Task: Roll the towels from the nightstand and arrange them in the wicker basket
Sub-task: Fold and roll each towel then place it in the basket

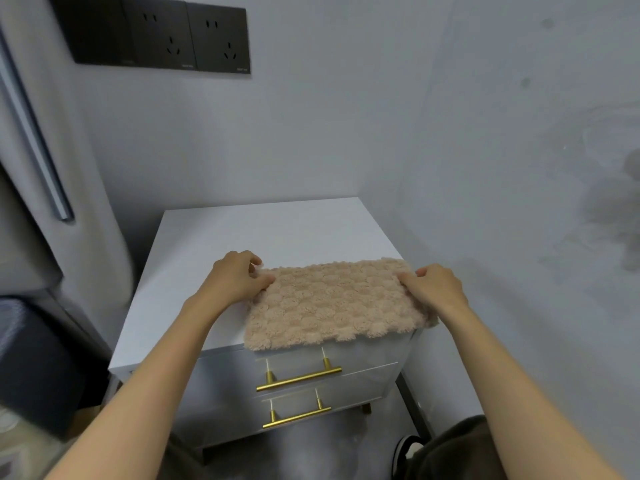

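Note:
A fluffy beige towel (332, 303) lies flat on the front right part of the white nightstand (214, 237), its near edge hanging slightly over the front. My left hand (239, 277) pinches the towel's far left corner between thumb and fingers. My right hand (434, 284) pinches the far right corner in the same way. No wicker basket is in view.
The nightstand has two drawers with gold bar handles (299, 377). It stands in a corner of grey walls, with black wall sockets (156, 34) above. A grey curtain (52, 188) hangs at the left, a dark bin or seat (38, 368) below it. My shoe (403, 452) is on the floor at the lower right.

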